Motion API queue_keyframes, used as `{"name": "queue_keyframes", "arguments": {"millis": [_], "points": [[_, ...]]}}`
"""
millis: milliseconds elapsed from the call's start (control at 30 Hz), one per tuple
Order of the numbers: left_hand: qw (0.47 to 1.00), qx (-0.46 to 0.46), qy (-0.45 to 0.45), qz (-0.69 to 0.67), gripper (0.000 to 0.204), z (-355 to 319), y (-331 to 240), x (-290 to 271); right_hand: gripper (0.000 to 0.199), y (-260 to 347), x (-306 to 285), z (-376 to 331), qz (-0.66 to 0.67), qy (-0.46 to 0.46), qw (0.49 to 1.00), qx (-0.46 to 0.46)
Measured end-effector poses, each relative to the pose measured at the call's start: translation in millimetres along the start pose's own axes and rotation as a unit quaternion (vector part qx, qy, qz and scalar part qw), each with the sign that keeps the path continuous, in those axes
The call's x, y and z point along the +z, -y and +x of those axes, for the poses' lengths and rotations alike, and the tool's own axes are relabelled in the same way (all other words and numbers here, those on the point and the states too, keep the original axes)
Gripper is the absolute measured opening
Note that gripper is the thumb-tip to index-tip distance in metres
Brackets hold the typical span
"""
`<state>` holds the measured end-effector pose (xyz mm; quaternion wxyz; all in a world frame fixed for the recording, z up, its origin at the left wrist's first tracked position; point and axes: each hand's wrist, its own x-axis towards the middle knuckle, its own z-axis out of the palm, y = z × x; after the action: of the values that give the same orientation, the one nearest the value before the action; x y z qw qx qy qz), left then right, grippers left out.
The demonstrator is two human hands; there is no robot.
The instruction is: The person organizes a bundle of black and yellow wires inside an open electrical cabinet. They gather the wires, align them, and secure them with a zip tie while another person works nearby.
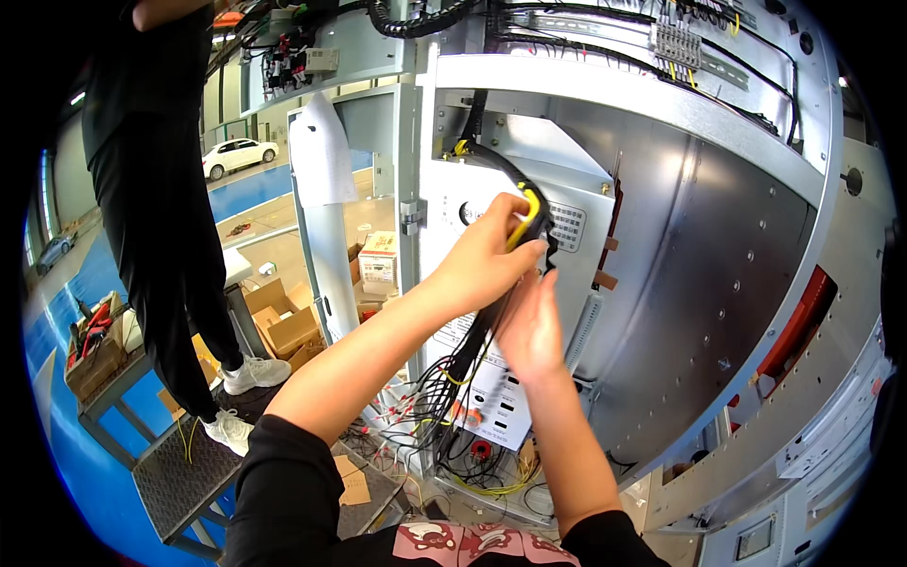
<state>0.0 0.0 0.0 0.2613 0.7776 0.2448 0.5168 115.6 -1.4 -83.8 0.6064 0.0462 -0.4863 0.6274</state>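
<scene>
My left hand (480, 253) is closed at the upper part of a black wire bundle (469, 352), its thumb and fingers pinched near a bright yellow strip or loop (532, 203); I cannot tell whether that is a wire or a tool. Just below, my right hand (535, 329) wraps the same bundle, with some fingers hidden behind the wires. The bundle drops from a black sleeved harness (510, 166) at the top of a white electrical unit (444, 213). Under my hands it fans out into many loose wire ends (416, 416).
The open metal cabinet frame (624, 80) surrounds the unit, with wired terminal blocks (675, 42) above. At left, a person in black trousers (142, 189) stands on a metal step platform (179, 472). Cardboard boxes (283, 317) and a cart with tools (99, 345) are near them.
</scene>
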Motion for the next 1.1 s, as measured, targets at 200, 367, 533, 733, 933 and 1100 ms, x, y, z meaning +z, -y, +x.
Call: {"name": "queue_keyframes", "arguments": {"millis": [200,367,533,733,933,1100], "points": [[0.991,-0.035,-0.044,-0.118,0.059,-22.0,7.7,3.3,0.044,112.5,16.4,-18.1,-0.265,-0.098,0.938,-0.199],[0.956,0.188,-0.130,0.183,0.041,-9.5,0.2,7.2,0.026,96.2,90.6,-37.4,-0.437,0.057,0.843,-0.309],[0.982,0.175,-0.060,0.038,0.013,-4.7,-1.9,-15.7,0.034,52.6,110.5,-82.5,-0.628,0.200,0.723,-0.209],[0.998,0.036,0.058,-0.010,0.017,-28.1,29.4,-86.8,0.045,16.8,37.6,-94.0,-0.698,0.115,0.677,-0.203],[0.878,0.140,0.113,0.443,0.029,-43.9,42.0,-111.7,0.039,50.8,-8.8,19.3,-0.384,-0.097,0.918,0.016],[0.909,0.067,0.148,0.383,0.047,-44.4,95.8,-110.4,0.045,27.7,-16.3,68.2,-0.251,-0.031,0.964,0.077]]}}
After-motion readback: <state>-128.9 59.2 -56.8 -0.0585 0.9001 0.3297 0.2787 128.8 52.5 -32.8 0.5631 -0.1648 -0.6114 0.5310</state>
